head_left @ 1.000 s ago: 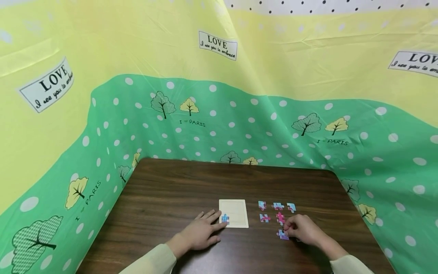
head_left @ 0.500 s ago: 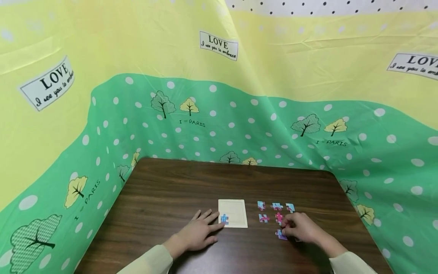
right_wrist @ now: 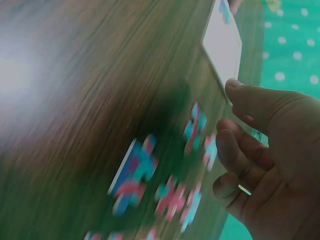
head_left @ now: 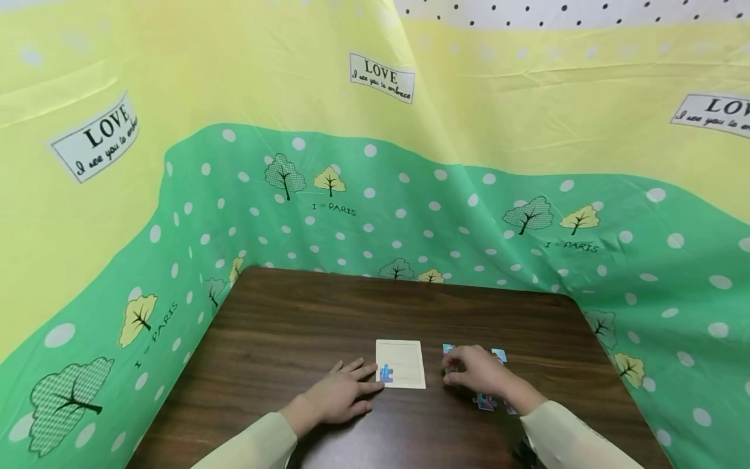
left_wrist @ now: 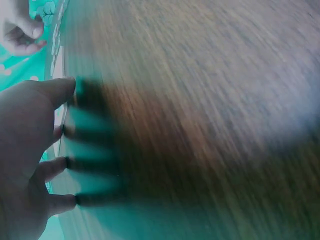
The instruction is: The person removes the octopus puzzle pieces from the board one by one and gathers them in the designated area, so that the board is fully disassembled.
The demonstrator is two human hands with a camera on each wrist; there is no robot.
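My left hand (head_left: 340,393) lies palm down on the table with fingers spread, its fingertips at the left edge of a pale puzzle tray (head_left: 408,365). In the tray's lower left corner sits a blue jigsaw piece (head_left: 386,374). My right hand (head_left: 477,371) hovers over the loose jigsaw pieces right of the tray and hides some of them. In the right wrist view its thumb and loosely bent fingers (right_wrist: 226,145) stand apart with nothing visible between them. Below lie a blue and pink edge piece (right_wrist: 134,172) and a pink piece (right_wrist: 170,198).
Several loose pieces show around the right hand in the head view, among them a corner piece (head_left: 499,355) and a purplish piece (head_left: 485,402). The dark wooden table (head_left: 328,306) is bordered by a green and yellow printed curtain (head_left: 375,195).
My right hand has moved left and slightly away from me, from the lower right pieces to above the left ones. The left hand stays at the tray. The head view has shifted slightly.
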